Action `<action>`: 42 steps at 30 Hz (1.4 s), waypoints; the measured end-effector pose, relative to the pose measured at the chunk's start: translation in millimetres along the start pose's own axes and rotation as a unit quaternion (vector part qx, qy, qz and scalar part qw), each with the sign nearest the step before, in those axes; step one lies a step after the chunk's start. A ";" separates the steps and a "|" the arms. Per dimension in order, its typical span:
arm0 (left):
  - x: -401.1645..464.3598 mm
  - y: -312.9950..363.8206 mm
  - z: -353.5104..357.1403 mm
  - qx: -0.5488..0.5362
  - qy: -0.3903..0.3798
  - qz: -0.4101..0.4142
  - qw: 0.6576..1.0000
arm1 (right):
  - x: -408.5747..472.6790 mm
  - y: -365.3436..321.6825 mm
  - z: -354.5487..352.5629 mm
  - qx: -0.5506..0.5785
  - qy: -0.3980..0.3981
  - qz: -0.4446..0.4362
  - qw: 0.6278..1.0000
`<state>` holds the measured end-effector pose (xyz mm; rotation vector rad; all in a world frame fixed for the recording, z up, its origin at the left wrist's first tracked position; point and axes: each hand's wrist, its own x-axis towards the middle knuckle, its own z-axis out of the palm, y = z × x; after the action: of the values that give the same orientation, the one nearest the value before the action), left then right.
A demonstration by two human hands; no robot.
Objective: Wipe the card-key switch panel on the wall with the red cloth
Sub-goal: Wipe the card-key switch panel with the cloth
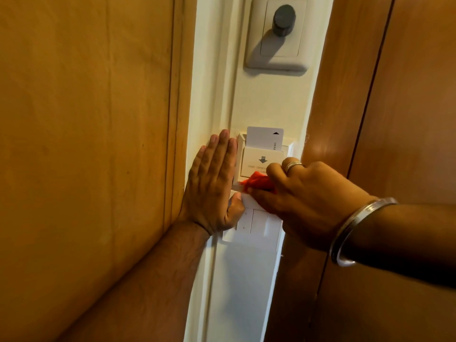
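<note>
Between the wooden door point(86, 144) on my left and the brown wooden frame point(394, 119) on my right runs a narrow cream strip of wall point(271, 102), and everything I am working on sits on it. High up is a grey dial plate point(277, 35), untouched and well apart from my hands. Lower down is the card-key switch panel point(256, 161), with a white key card point(264, 138) standing in its slot, and just below that a row of white rocker switches point(251, 223).

My left hand point(212, 186) lies open and flat, fingers together, against the wall just beside the panel's left edge, its thumb resting on the top of the rocker switches. My right hand point(303, 201) is closed around the bunched red cloth point(257, 181), pressing it to the lower edge of the panel's face, beneath the printed arrow.

I judge that I am mid-wipe, with the bottom of the panel under the cloth and the upper face and sides probably yet to be covered. Next I should draw the cloth up and across the face, keeping pressure light near the card so I do not knock it out of the slot, and keep my thumb from tripping a switch.
</note>
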<state>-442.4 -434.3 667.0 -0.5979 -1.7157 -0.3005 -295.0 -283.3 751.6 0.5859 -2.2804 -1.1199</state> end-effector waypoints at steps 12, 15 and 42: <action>0.4 2.3 -2.0 -0.008 -0.005 0.000 1.000 | -1.5 2.0 -2.2 -0.013 -0.004 -0.023 1.000; -0.8 2.6 -2.0 0.002 -0.004 -0.002 1.000 | 10.6 -5.9 -4.3 -0.008 -0.005 -0.022 1.000; 2.1 11.6 2.3 -0.077 0.053 -0.064 0.994 | -8.9 24.2 3.7 0.088 0.020 0.110 0.990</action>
<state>-438.3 -423.0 667.1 -0.5744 -1.6416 -0.5503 -294.1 -262.4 767.1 0.4054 -2.3573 -0.8007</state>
